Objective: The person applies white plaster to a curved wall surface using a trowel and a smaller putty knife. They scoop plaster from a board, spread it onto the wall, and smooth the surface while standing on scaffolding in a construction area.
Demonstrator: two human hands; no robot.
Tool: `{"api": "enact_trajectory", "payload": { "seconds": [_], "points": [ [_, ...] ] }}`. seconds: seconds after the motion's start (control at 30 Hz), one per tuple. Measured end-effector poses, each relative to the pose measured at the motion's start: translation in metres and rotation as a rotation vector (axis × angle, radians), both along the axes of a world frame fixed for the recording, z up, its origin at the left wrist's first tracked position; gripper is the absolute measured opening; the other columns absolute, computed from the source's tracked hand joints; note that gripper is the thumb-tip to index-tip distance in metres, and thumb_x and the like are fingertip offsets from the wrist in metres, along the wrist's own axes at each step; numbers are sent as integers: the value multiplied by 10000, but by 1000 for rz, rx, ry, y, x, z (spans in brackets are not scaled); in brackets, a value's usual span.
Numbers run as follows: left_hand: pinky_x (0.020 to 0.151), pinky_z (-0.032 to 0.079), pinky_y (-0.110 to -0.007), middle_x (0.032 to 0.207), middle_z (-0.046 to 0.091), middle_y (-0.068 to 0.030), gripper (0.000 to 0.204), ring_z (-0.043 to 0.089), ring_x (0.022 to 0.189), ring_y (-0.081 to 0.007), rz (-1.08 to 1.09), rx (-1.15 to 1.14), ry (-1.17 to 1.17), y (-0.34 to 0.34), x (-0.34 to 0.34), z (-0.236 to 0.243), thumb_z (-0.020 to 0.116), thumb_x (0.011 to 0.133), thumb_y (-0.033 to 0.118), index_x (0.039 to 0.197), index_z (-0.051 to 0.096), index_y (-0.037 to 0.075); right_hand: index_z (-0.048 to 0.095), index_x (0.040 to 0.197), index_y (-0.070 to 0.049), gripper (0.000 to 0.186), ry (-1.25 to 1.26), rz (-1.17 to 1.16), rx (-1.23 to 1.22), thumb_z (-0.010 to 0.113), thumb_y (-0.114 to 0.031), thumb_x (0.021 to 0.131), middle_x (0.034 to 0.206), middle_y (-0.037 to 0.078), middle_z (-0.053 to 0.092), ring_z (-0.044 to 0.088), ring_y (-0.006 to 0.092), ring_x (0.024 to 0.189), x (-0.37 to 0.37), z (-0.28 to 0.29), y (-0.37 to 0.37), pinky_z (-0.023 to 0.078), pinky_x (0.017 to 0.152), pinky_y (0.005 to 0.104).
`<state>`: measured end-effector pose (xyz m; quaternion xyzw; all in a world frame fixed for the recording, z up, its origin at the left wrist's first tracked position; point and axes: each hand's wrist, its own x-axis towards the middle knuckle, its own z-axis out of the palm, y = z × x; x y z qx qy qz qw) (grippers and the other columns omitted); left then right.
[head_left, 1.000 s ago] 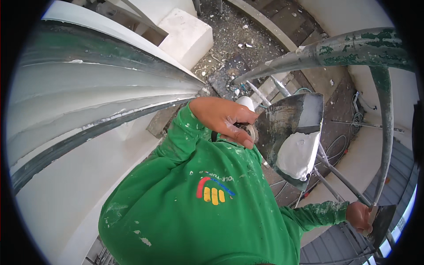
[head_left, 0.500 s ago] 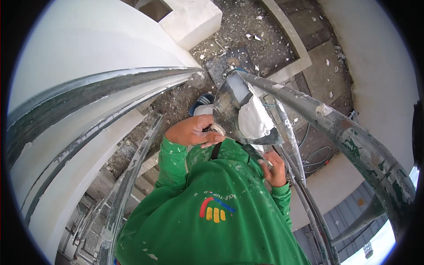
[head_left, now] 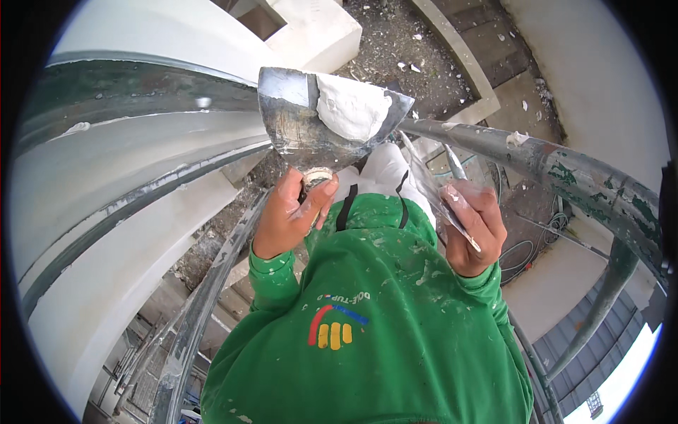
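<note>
My left hand [head_left: 291,210] grips the round handle under a metal plaster hawk [head_left: 296,120]. A lump of white plaster [head_left: 351,109] lies on the hawk's right half. My right hand [head_left: 474,226] is closed on a thin metal trowel [head_left: 432,185], whose blade slants up toward the hawk's right edge. Both hands rise from the sleeves of my green, plaster-spattered sweatshirt [head_left: 374,318], in front of my chest.
A paint-flecked scaffold pipe [head_left: 565,177] runs rightward just behind the hands, with another pipe [head_left: 205,311] at lower left. A curved white plastered wall [head_left: 120,191] fills the left. Far below lies a rubble-strewn floor [head_left: 417,49] with a white block [head_left: 311,32].
The hawk has come up level in front of me with the plaster showing on top. My right hand left the far rail, came in and now holds the trowel beside the hawk.
</note>
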<state>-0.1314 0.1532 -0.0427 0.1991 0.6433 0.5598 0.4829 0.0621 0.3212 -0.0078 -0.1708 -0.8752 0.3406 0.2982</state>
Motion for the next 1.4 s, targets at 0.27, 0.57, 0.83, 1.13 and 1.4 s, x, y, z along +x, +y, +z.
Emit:
{"api": "enact_trajectory", "payload": {
  "seconds": [0.27, 0.57, 0.83, 1.13, 1.4],
  "points": [
    [429, 347, -231, 598, 508, -2, 153, 442, 450, -58, 61, 19, 113, -21, 2, 44, 567, 926, 156, 934, 512, 13, 701, 1009, -151, 319, 70, -12, 660, 718, -184, 692, 994, -47, 631, 564, 153, 901, -53, 23, -14, 422, 750, 327],
    [403, 338, -232, 575, 506, -7, 128, 447, 435, -63, 1, 90, 240, -20, 13, 65, 556, 929, 125, 902, 508, 9, 665, 1108, -141, 416, 32, 182, 609, 586, -168, 701, 1051, -24, 620, 581, 167, 915, -58, 16, 6, 428, 778, 355],
    [433, 385, -242, 640, 574, -59, 193, 494, 532, -96, 655, 354, 399, -37, 36, 125, 590, 897, 92, 956, 525, -81, 667, 1081, -115, 305, 196, 253, 27, 620, -69, 783, 1059, 26, 633, 576, 180, 941, -51, 19, 11, 426, 790, 336],
    [666, 461, -276, 818, 634, -51, 181, 574, 711, -130, 40, 43, 66, -104, 80, 87, 639, 869, 150, 959, 618, -7, 570, 1067, 0, 185, 458, 36, -1431, 529, -130, 943, 1061, 97, 616, 599, 187, 966, -74, 45, 18, 469, 826, 339],
    [711, 444, -270, 850, 632, -59, 309, 559, 785, -115, 122, -266, 3, -134, 112, -36, 586, 918, 299, 995, 599, 0, 564, 1033, -27, 130, 527, 157, -1419, 548, -104, 930, 998, 48, 622, 602, 137, 919, -115, 107, 33, 463, 805, 306]
  ]
}}
